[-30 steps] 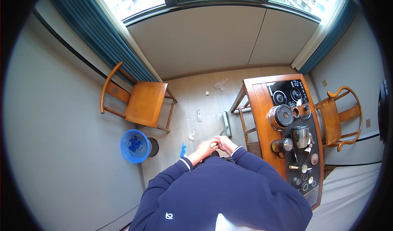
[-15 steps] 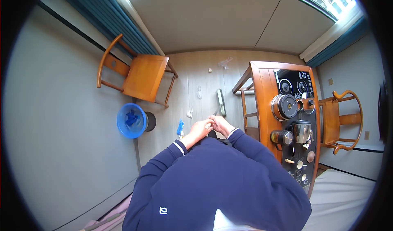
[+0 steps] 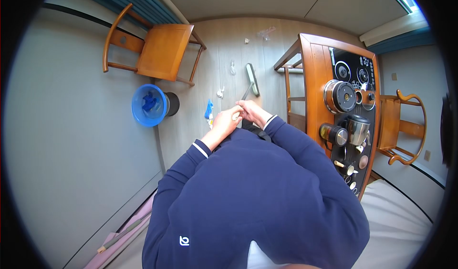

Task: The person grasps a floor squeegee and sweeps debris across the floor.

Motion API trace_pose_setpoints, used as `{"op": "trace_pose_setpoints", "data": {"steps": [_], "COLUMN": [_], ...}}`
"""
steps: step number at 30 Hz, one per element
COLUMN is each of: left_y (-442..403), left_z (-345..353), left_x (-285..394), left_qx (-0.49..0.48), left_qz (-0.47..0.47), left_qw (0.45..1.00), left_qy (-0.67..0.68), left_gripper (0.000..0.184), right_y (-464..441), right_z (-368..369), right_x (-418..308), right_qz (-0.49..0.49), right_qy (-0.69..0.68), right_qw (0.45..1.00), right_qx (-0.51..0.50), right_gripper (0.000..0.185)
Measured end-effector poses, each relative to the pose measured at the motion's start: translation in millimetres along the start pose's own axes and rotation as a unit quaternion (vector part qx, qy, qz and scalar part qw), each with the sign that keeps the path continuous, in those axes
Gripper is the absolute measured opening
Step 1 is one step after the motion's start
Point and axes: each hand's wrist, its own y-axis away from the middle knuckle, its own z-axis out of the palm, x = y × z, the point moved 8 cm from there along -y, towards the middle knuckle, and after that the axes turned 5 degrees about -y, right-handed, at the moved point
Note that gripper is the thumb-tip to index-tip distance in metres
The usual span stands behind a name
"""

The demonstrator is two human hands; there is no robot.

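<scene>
In front of my waist, my left hand [image 3: 226, 121] and my right hand [image 3: 254, 113] are close together, both closed around the handle of a broom [image 3: 252, 80]. Its long narrow head, pale with a dark green edge, rests on the floor ahead of my hands. Most of the handle is hidden by my fingers and body. Left of the broom head lie a crumpled clear plastic piece [image 3: 233, 67], a white crumpled scrap [image 3: 220, 92] and a blue wrapper [image 3: 209, 108]. Farther off are a small pale scrap [image 3: 246, 41] and a clear bag [image 3: 267, 33].
A wooden chair [image 3: 164, 51] and a blue bin [image 3: 139, 118] with blue plastic inside stand to the left. On the right is a wooden tea table [image 3: 312, 130] with a kettle [image 3: 358, 128], a glass pot [image 3: 329, 132] and several cups. Another chair [image 3: 389, 123] stands beyond it.
The camera view has tipped downward, so the room sits higher in the picture. The broom head has shifted slightly left and turned a little. Both hands keep their hold.
</scene>
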Motion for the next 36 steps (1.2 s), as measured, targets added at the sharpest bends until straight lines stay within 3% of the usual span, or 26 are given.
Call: {"op": "trace_pose_setpoints", "data": {"steps": [16,30,36], "left_y": [9.3,1.4,-4.1], "left_z": [-31.2,-68.8,-76.2], "left_x": [-8.7,-13.8,3.0], "left_qx": [-0.002,0.009,0.016], "left_qz": [-0.008,0.109,0.162], "left_qw": [1.000,0.991,0.981], "left_qy": [0.003,-0.075,-0.107], "left_gripper": [0.025,0.024,0.024], "right_y": [-2.9,-14.8,18.2], "right_z": [36.9,67.7,80.3], "right_x": [7.8,7.9,-6.1], "right_qz": [0.023,0.009,0.006], "right_qy": [0.017,-0.018,0.050], "right_qw": [1.000,0.999,0.999], "right_qx": [0.012,0.047,0.013], "right_gripper": [0.013,0.018,0.026]}}
